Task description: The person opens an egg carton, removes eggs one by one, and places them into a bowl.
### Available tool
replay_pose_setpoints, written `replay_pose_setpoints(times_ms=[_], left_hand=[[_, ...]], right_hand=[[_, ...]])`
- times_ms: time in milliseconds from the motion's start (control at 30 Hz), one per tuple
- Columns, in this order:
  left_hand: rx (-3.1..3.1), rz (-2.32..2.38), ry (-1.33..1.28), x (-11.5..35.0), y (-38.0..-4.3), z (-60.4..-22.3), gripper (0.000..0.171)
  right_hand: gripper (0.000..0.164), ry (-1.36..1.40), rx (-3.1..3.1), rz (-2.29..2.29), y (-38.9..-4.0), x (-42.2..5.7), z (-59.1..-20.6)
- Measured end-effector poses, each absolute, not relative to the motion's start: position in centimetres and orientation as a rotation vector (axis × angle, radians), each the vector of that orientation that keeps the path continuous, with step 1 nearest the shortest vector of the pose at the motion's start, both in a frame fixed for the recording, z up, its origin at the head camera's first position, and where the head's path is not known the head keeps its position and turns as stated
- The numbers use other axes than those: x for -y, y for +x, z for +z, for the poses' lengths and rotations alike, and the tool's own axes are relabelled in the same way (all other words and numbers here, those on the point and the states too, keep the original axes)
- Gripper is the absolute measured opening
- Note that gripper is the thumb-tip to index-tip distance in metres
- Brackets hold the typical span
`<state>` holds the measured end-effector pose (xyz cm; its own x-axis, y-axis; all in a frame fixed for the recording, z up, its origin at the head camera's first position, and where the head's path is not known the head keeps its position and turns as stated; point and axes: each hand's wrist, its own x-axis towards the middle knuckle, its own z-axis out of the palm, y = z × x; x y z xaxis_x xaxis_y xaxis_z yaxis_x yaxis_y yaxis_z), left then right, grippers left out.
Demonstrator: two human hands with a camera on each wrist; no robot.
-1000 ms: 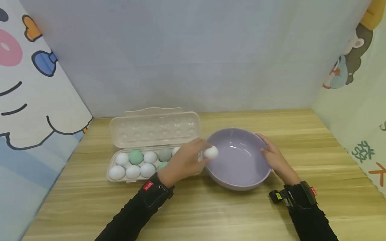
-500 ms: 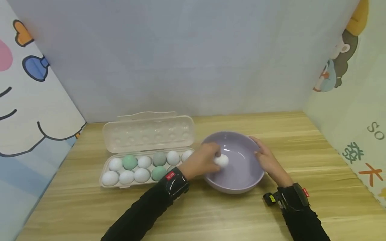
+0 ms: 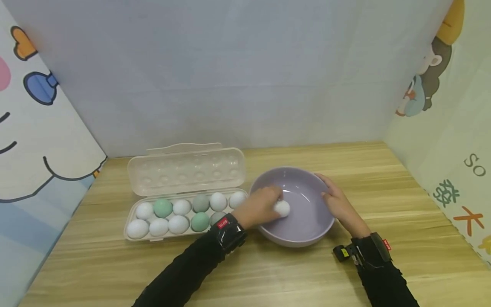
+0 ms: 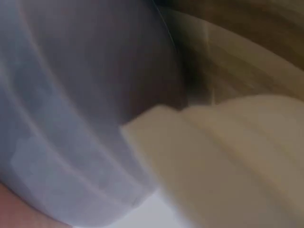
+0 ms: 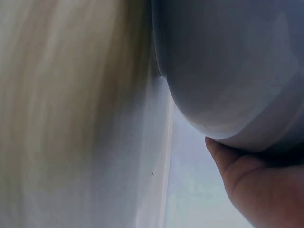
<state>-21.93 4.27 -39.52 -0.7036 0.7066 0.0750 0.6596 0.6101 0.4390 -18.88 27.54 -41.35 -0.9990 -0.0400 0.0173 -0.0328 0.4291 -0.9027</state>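
Note:
My left hand [image 3: 259, 206] reaches over the left rim of a lilac bowl [image 3: 303, 217] and pinches a white egg [image 3: 282, 208] low inside it. On the bowl's right side, my right hand [image 3: 341, 207] grips the rim, thumb inside and fingers outside. The right wrist view has the fingers [image 5: 237, 173] lying against the bowl's outer wall [image 5: 223, 71]. Left of the bowl stands an opened egg carton [image 3: 153, 238] with white, green and grey-green eggs in two rows. My left wrist covers the carton's near right corner. In the left wrist view the bowl's outer wall [image 4: 95, 95] fills the left half.
The carton's clear lid [image 3: 186, 170] leans back behind the eggs. Everything stands on a wood-grain table [image 3: 291, 277]. A pale cloth backdrop [image 3: 238, 76] closes off the back, with cartoon-printed panels at left and right.
My left hand has carried the white egg from the bowl's left rim down to the right into the bowl. My right hand keeps its grip on the rim. The head view has shifted slightly.

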Motion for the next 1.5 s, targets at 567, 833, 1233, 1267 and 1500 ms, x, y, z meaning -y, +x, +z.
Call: replay_pose_setpoints(times_ms=[567,833,1233,1267,1500], left_hand=[[-2.973,0.573,1.185,2.1,-22.5,-36.5,0.037],[-2.920,0.444,1.085,4.3,-23.4,-38.3,0.014],[-2.938,0.470,1.094,4.2,-23.0,-38.9,0.014],[-2.936,0.480,1.101,4.2,-22.9,-38.8,0.014],[-3.113,0.386,1.264,4.0,-21.6,-36.3,0.017]], right_hand=[[0.057,-0.104,-2.688,-1.655,-18.9,-27.7,-41.4],[0.057,-0.076,-2.681,-1.663,-18.8,-28.0,-41.3],[0.057,-0.084,-2.676,-1.691,-19.0,-27.5,-41.7],[0.057,-0.080,-2.672,-1.694,-19.0,-27.5,-41.7],[0.057,-0.073,-2.674,-1.691,-19.0,-27.6,-41.7]])
